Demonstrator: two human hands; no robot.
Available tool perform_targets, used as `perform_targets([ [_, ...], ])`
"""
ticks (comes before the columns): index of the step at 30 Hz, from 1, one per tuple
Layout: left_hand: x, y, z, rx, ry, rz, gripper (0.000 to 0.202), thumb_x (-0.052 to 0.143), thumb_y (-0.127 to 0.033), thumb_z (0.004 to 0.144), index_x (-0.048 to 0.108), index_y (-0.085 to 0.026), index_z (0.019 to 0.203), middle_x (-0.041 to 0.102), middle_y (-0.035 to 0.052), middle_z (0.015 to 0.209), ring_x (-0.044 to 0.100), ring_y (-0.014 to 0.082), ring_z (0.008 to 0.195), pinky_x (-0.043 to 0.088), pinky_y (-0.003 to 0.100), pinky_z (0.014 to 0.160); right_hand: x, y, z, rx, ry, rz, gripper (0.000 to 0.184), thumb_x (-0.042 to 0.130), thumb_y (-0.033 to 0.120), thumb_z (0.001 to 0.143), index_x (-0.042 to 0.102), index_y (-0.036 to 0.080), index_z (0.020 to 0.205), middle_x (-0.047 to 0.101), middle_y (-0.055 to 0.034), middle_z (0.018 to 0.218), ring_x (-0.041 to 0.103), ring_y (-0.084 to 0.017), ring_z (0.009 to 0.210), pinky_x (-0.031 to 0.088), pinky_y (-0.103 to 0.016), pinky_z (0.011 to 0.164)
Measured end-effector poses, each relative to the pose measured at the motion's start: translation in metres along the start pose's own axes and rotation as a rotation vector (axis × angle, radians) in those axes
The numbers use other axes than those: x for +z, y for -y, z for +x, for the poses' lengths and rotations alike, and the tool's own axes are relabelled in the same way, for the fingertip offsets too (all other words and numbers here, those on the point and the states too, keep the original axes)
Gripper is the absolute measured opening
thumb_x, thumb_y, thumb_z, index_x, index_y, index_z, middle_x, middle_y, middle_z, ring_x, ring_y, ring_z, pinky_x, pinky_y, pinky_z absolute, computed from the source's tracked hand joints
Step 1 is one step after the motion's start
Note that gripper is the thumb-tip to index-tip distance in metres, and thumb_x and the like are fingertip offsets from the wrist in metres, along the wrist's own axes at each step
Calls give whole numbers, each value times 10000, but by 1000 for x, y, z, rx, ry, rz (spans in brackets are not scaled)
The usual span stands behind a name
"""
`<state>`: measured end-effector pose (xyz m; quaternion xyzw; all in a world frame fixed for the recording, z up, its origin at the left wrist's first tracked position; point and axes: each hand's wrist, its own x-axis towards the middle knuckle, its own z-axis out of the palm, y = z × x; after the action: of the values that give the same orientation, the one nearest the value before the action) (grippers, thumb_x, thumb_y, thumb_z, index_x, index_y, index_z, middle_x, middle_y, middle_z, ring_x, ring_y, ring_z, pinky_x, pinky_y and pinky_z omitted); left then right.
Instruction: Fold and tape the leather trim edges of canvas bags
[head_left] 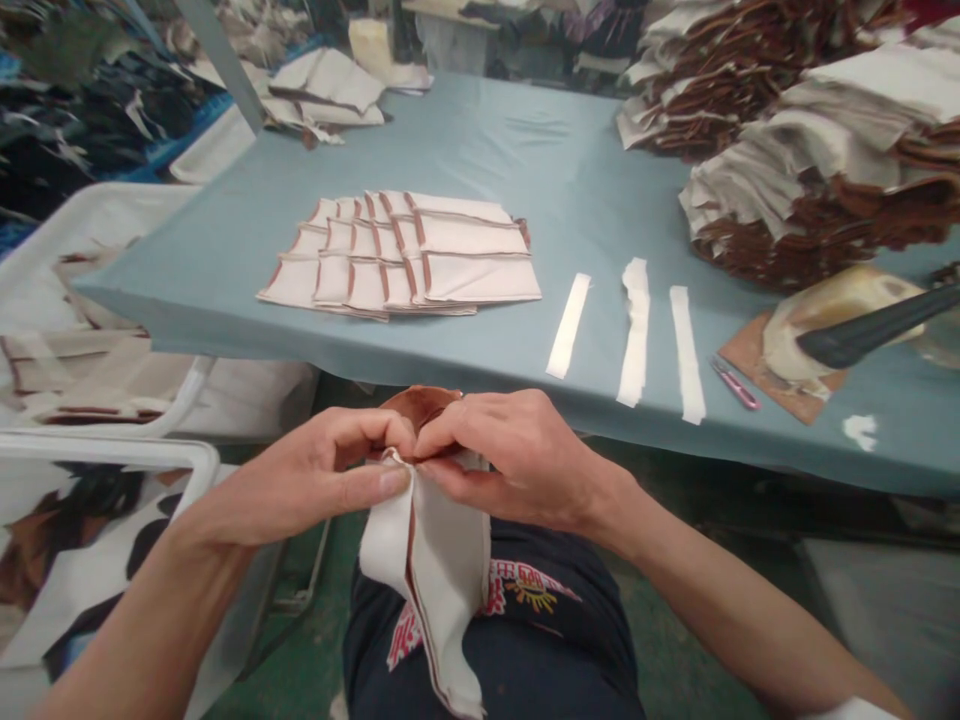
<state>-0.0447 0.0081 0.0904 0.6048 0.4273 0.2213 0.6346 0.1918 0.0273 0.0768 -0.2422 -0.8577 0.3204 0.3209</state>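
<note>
Just in front of the table edge, both hands pinch a cream fabric piece with brown edges (pixel 450 560). My left hand (pixel 330 465) is closed on its upper left edge, thumb on top. Close beside it, my right hand (pixel 517 455) grips the same piece near the seam, fingertips meeting the left ones. The piece hangs down over my lap, with a brown part showing above the hands. What lies between the fingertips is hidden. Beyond the hands, overlapping cream panels with brown edges (pixel 465 245) lie in rows on the blue-covered table (pixel 585 200).
Three white strips (pixel 637 330) lie right of the panels. Beside them are pink thread snips (pixel 735 385) and an iron-like tool with a black handle (pixel 825 340). Tall stacks of brown and cream pieces (pixel 817 200) stand at right. White bins (pixel 112 210) line the left.
</note>
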Motion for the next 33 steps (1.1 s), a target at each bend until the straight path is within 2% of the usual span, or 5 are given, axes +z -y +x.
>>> perform_targets([
  [6, -3, 8, 0, -50, -10, -24, 213, 791, -386, 856, 714, -202, 781, 676, 15, 734, 589, 171, 665, 507, 218, 577, -7, 9, 2, -33, 79, -193, 314, 492, 191, 1087, 730, 229, 885, 730, -29, 768, 620, -162, 688, 392, -285, 600],
  [13, 4, 8, 1, -58, -45, -49, 279, 833, -426, 825, 700, -195, 742, 597, -12, 663, 495, 141, 587, 429, 212, 514, -9, 16, 8, -47, 114, -302, 387, 445, 152, 1063, 610, 234, 722, 576, -25, 644, 404, -162, 568, 252, -320, 540],
  [17, 8, 14, 1, -93, -31, -125, 373, 815, -504, 869, 652, -184, 767, 599, -3, 701, 489, 135, 606, 430, 212, 531, 2, 7, 8, -97, 12, -365, 329, 454, 115, 994, 563, 236, 708, 556, -3, 606, 468, -154, 569, 255, -319, 550],
  [23, 7, 22, 1, -119, -11, -191, 479, 816, -606, 880, 608, -178, 823, 538, -38, 737, 433, 99, 626, 387, 164, 530, 21, -16, 4, -156, -174, -353, 203, 443, 133, 942, 568, 207, 800, 654, 13, 653, 578, -127, 574, 316, -274, 548],
  [33, 12, 21, 0, -76, -74, -78, 449, 756, -558, 911, 540, -192, 767, 439, -65, 689, 336, 91, 596, 297, 167, 496, 15, -15, 5, 135, 87, -120, 123, 470, 150, 880, 575, 203, 913, 704, -15, 784, 609, -148, 666, 323, -284, 637],
])
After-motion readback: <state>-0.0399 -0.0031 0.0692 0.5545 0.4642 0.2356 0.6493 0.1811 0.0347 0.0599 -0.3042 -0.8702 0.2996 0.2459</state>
